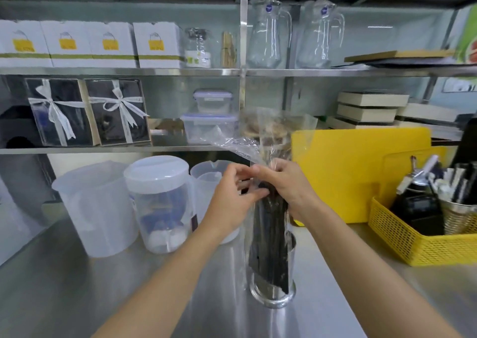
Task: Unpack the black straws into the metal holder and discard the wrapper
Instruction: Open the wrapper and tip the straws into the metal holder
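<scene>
A bundle of black straws (271, 234) stands upright with its lower end inside the shiny metal holder (273, 295) on the steel counter. A clear plastic wrapper (260, 136) still surrounds the straws and flares open above them. My right hand (289, 185) grips the wrapped bundle near its top from the right. From the left, my left hand (235, 195) pinches the wrapper at the same height. The straw tips are hidden behind my fingers.
Left of the holder stand a frosted pitcher (95, 208), a lidded clear jar (160, 203) and a measuring jug (206, 177). A yellow cutting board (361, 172) leans behind. A yellow mesh basket (423, 242) with utensils sits at the right. Shelves (180, 72) hold boxes and glass pitchers.
</scene>
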